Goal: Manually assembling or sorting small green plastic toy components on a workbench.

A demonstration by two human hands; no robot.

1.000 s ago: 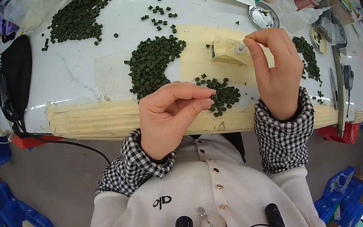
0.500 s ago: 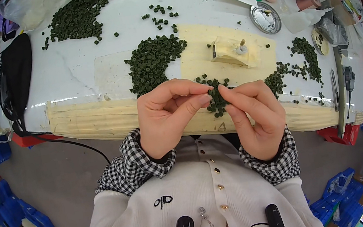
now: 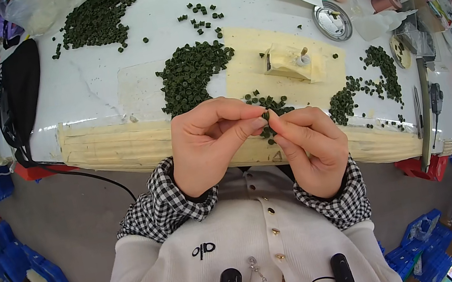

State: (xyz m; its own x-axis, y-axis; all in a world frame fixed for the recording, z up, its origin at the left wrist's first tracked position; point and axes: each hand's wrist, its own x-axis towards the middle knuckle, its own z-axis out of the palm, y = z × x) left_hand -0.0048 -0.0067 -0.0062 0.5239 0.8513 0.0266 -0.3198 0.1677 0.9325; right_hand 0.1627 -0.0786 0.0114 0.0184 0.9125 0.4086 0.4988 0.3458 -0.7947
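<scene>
Head view | small dark-green cylindrical bead (image 3: 266,116) | pinched between left hand (image 3: 208,144), right hand (image 3: 310,147)

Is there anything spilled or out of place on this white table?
Small dark green pieces lie scattered loose on the white table between the heaps. Both hands pinch one such piece. Nothing looks damaged.

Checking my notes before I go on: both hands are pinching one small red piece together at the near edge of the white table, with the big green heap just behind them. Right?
Not quite: the small piece is dark green, not red, as the head view shows. The rest holds: the left hand and right hand pinch it together at the near edge of the white table, with the big green heap just behind.
</scene>
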